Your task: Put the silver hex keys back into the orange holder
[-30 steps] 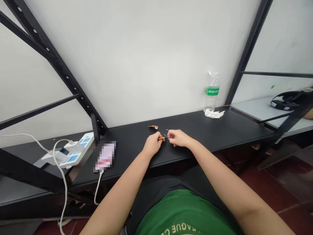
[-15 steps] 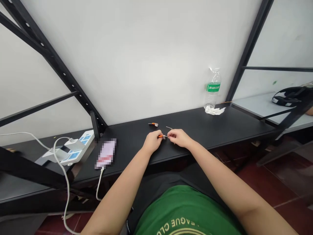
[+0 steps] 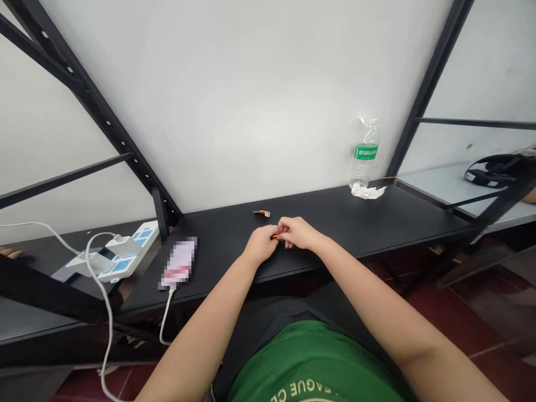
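Note:
My left hand (image 3: 261, 244) is closed, pinching a small orange-and-black piece (image 3: 275, 237) above the black tabletop. Against it, fingertips touching or nearly so, my right hand (image 3: 297, 232) is closed too. Its curled fingers cover the far end of the piece, and I cannot make out what is in them. Just beyond my hands lies a similar small orange piece with a silver ribbed end (image 3: 262, 213); its exact kind is too small to tell.
A phone (image 3: 179, 262) with a white cable lies left on the black table (image 3: 226, 262). A white power strip (image 3: 133, 251) sits further left. At the back right stands a clear bottle (image 3: 365, 167) beside crumpled tissue (image 3: 367, 192). Black metal frames flank both sides.
My right hand has moved left, closing in on my left hand and covering the silver end of the orange piece. The thin metal rod that showed by my right hand is no longer visible.

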Demonstrator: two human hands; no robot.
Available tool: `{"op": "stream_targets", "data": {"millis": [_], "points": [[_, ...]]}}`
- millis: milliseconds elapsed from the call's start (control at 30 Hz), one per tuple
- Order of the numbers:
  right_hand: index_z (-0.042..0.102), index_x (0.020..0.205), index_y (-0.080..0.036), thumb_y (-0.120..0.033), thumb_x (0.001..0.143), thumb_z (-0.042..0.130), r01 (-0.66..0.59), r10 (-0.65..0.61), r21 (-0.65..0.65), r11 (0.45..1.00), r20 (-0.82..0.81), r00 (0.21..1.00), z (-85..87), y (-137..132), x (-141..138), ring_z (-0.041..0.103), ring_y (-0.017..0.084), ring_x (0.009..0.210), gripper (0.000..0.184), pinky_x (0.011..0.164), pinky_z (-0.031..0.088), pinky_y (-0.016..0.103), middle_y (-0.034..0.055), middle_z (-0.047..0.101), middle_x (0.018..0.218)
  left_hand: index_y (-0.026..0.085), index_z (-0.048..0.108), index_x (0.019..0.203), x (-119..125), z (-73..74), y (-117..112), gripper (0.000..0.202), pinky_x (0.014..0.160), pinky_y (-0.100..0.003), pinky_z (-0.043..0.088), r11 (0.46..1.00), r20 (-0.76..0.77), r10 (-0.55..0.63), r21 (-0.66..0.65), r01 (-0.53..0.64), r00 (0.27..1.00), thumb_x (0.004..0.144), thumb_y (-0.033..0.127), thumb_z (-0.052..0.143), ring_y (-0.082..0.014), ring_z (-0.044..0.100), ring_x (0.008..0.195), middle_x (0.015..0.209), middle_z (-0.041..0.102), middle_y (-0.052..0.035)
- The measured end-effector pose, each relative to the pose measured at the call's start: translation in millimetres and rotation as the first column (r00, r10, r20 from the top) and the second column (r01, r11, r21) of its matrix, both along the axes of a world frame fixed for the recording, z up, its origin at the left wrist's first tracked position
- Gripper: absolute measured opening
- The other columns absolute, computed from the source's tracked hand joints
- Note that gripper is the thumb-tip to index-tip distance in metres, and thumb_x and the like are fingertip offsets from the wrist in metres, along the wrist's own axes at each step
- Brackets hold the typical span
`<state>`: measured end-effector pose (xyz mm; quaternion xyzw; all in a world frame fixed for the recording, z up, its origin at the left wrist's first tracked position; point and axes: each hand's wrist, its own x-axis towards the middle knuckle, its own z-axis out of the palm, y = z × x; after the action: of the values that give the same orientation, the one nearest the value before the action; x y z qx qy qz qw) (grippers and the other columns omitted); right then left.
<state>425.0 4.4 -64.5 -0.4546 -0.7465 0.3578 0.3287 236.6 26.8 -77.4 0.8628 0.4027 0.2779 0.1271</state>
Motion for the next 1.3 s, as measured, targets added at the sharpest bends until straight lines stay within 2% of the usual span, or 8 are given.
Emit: {"op": "stream_targets", "data": {"millis": [133,267,467,533,600,667,867,1300], "points": [[0.053,0.090,-0.020,-0.020,0.098,0.058,0.056,-0.089,0.174,0.983,0.189,0.978,-2.7,-6.9,-8.8,0.063,0.013,0.056,0.009,0.057,0.044,0.022,-0.0024,0.063,0.068,0.022,0.072,0.083,-2.5,1.5,0.6,0.018,0.077,-0.029,0.049,1.000,-0.010,0.014,0.001,-0.014,1.000,0.082,0.010,0.058,-0.0190,0.066,0.081,0.085,0.073,-0.0024],[0.052,0.105,-0.019,-0.023,0.102,0.053,0.094,-0.243,0.352,0.931,0.406,0.881,-0.4,-18.0,-17.4,0.067,0.020,0.076,0.005,0.065,0.040,0.027,0.0072,0.072,0.087,0.022,0.073,0.085,-2.3,4.2,1.6,0.027,0.077,-0.029,0.048,1.000,-0.023,-0.011,0.007,0.012,1.000,0.077,0.004,0.055,-0.0194,0.067,0.084,0.087,0.074,-0.0020],[0.056,0.116,-0.020,-0.019,0.105,0.043,-0.073,-0.092,0.372,0.925,0.407,0.909,0.2,-24.4,-14.7,0.067,0.021,0.091,0.017,0.076,0.042,0.028,0.0101,0.073,0.109,0.021,0.072,0.080,-2.2,1.9,2.3,0.023,0.076,-0.028,0.049,1.000,-0.027,0.011,0.016,-0.011,1.000,0.079,0.004,0.056,-0.0201,0.069,0.086,0.088,0.075,-0.0027],[0.060,0.114,-0.021,-0.020,0.102,0.048,-0.007,-0.146,0.378,0.926,0.376,0.915,-0.4,-14.9,-4.4,0.065,0.019,0.089,0.017,0.077,0.042,0.026,0.0060,0.072,0.104,0.022,0.073,0.082,-2.9,1.7,2.1,0.020,0.078,-0.029,0.049,0.999,-0.034,0.024,0.032,-0.023,0.999,0.083,0.008,0.058,-0.0200,0.068,0.086,0.088,0.075,-0.0031],[0.064,0.110,-0.021,-0.019,0.099,0.052,0.192,-0.336,0.369,0.909,0.380,0.862,-1.6,2.8,8.0,0.063,0.017,0.087,0.016,0.076,0.042,0.025,0.0042,0.071,0.099,0.022,0.074,0.085,-3.6,2.3,1.7,0.016,0.080,-0.030,0.049,0.998,-0.045,0.031,0.047,-0.029,0.999,0.087,0.013,0.061,-0.0200,0.068,0.086,0.089,0.074,-0.0034],[0.068,0.106,-0.018,-0.017,0.097,0.053,0.291,-0.427,0.361,0.886,0.393,0.814,-4.1,24.8,19.2,0.063,0.019,0.094,0.017,0.079,0.042,0.027,0.0094,0.070,0.107,0.023,0.075,0.087,-4.3,3.1,1.5,0.014,0.080,-0.030,0.049,0.998,-0.054,0.035,0.053,-0.033,0.998,0.088,0.016,0.063,-0.0198,0.068,0.086,0.091,0.075,-0.0029],[0.076,0.091,-0.019,-0.016,0.092,0.058,0.330,-0.424,0.274,0.903,0.458,0.781,-17.8,65.8,34.7,0.065,0.018,0.092,0.018,0.080,0.044,0.024,0.0068,0.073,0.103,0.024,0.076,0.089,-6.5,2.8,1.6,0.016,0.081,-0.030,0.050,0.998,-0.063,0.042,0.048,-0.039,0.997,0.090,0.018,0.062,-0.0193,0.069,0.087,0.092,0.075,-0.0018],[0.076,0.100,-0.018,-0.018,0.096,0.057,0.335,-0.419,0.252,0.908,0.571,0.706,-5.8,38.2,60.7,0.066,0.022,0.104,0.020,0.089,0.047,0.027,0.0131,0.070,0.115,0.025,0.076,0.093,-5.0,2.2,5.2,0.015,0.083,-0.031,0.051,0.998,-0.036,0.068,0.016,-0.068,0.997,0.090,0.019,0.062,-0.0212,0.069,0.090,0.096,0.077,-0.0021]]}}
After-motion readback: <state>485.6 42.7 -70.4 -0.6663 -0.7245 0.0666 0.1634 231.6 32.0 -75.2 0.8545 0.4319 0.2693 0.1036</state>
